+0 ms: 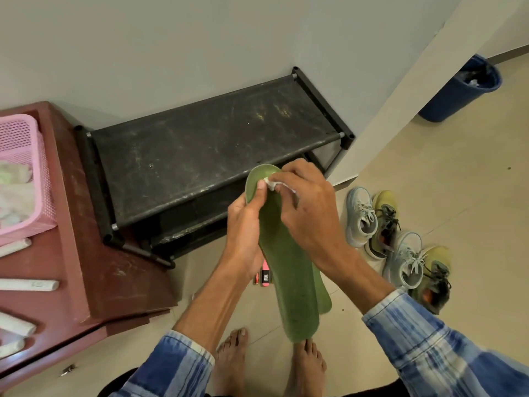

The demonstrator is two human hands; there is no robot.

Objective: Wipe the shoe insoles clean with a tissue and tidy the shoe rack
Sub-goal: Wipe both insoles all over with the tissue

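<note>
A long green insole (289, 276) is held up in front of me, heel end far, toe end near my feet. A second green insole (325, 296) lies stacked behind it, its edge showing on the right. My left hand (246, 224) grips the insoles at their left edge, thumb on the heel cup. My right hand (303, 202) presses a crumpled white tissue (273, 184) against the heel of the front insole. The black shoe rack (211, 150) stands against the wall behind my hands, its dusty top shelf bare.
Two pairs of sneakers, pale blue (361, 216) and yellow-grey (385, 222), sit on the floor at right. A pink highlighter (265, 275) and a small battery (256, 279) lie on the floor. A pink basket (20, 179) rests on a maroon plastic table (86, 267). A blue bin (461, 90) stands far right.
</note>
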